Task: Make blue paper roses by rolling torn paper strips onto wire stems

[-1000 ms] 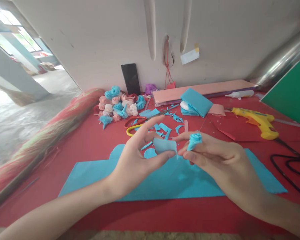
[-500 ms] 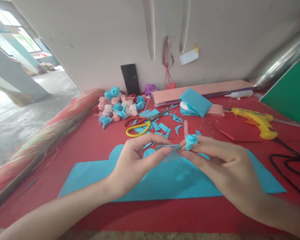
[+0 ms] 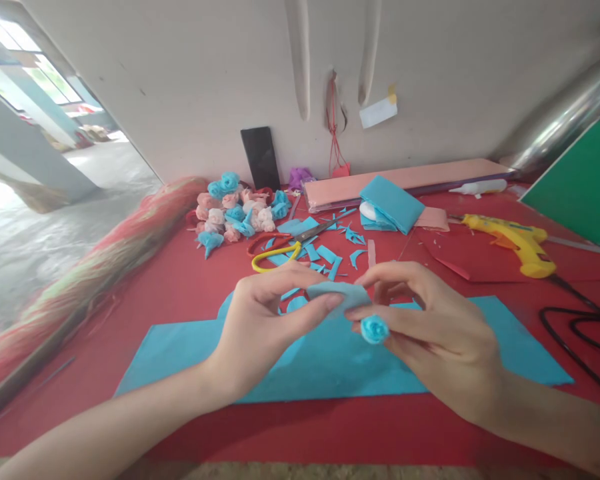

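Observation:
Both hands are raised a little above a large blue paper sheet (image 3: 300, 363) lying on the red table (image 3: 190, 287). My left hand (image 3: 267, 320) pinches one end of a small blue paper strip (image 3: 337, 293) between thumb and fingers. My right hand (image 3: 425, 323) is closed on a small rolled blue paper rose (image 3: 374, 329), whose spiral top faces me, and its upper fingers touch the strip's other end.
Yellow-handled scissors (image 3: 280, 257) and blue scraps lie just beyond the hands. A heap of pink, white and blue paper roses (image 3: 235, 210) sits farther back left. A yellow glue gun (image 3: 515, 243) with a black cord (image 3: 580, 327) lies right. Folded blue paper (image 3: 393, 203) rests on a pink stack.
My right hand has turned the rolled rose from pointing up to facing me and lowered it. My left hand's spread fingers have closed onto the strip.

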A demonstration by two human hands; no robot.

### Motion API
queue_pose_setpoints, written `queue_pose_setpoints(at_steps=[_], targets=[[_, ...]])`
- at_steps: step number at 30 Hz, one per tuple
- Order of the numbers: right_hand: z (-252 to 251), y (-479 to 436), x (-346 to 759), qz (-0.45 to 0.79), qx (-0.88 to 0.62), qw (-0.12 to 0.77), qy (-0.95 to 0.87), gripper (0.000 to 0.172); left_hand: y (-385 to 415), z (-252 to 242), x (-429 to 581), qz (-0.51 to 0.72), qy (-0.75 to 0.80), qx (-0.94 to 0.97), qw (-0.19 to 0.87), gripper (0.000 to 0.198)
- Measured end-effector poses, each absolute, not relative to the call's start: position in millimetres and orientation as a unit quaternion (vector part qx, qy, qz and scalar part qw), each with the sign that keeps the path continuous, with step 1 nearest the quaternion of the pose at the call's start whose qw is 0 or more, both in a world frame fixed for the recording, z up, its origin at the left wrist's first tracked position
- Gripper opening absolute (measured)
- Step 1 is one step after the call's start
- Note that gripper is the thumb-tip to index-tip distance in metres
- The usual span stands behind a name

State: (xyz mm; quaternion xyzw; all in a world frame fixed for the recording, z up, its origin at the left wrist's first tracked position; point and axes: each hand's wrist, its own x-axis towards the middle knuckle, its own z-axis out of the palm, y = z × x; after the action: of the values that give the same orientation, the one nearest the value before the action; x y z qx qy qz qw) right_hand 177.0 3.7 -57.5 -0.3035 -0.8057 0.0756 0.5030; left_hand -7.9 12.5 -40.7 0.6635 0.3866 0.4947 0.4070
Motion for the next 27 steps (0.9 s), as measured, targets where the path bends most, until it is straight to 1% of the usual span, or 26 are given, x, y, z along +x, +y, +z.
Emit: queue_pose_setpoints(at_steps=[2, 4, 8, 11, 16, 20, 25, 27], targets=[[-57.1, 3.4, 177.7, 0.055, -0.287, 0.478, -0.828, 0.022, 11.3, -38.7, -7.1, 0.491, 0.363, 0.686, 0.394, 0.014], [-56.3, 2.8, 177.8, 0.059, -0.27, 0.473, -0.837, 0.022, 10.4, -37.3, -6.0, 0.484, 0.339, 0.708, 0.387, 0.013], [-55.6, 3.1, 176.5, 0.117, -0.242, 0.477, -0.837, 0.015, 9.1, -36.4, -5.6, 0.445, 0.323, 0.731, 0.403, 0.015], [-55.4, 4.3, 175.6, 0.141, -0.24, 0.491, -0.825, 0.015, 8.6, -37.0, -6.9, 0.42, 0.324, 0.734, 0.425, 0.018], [-55.7, 3.5, 175.3, 0.174, -0.256, 0.495, -0.812, 0.016, 8.2, -36.7, -8.7, 0.41, 0.304, 0.765, 0.393, 0.025], [-55.1, 1.5, 173.5, 0.163, -0.262, 0.51, -0.803, 0.019, 5.8, -34.8, -10.2, 0.398, 0.29, 0.786, 0.375, 0.025], [-51.2, 2.5, 170.4, 0.139, -0.274, 0.527, -0.792, 0.022, 3.4, -36.8, -8.8, 0.414, 0.298, 0.783, 0.358, 0.025], [-50.4, 2.4, 169.9, 0.14, -0.282, 0.526, -0.79, 0.021, 4.0, -38.1, -7.3, 0.422, 0.302, 0.777, 0.357, 0.022]])
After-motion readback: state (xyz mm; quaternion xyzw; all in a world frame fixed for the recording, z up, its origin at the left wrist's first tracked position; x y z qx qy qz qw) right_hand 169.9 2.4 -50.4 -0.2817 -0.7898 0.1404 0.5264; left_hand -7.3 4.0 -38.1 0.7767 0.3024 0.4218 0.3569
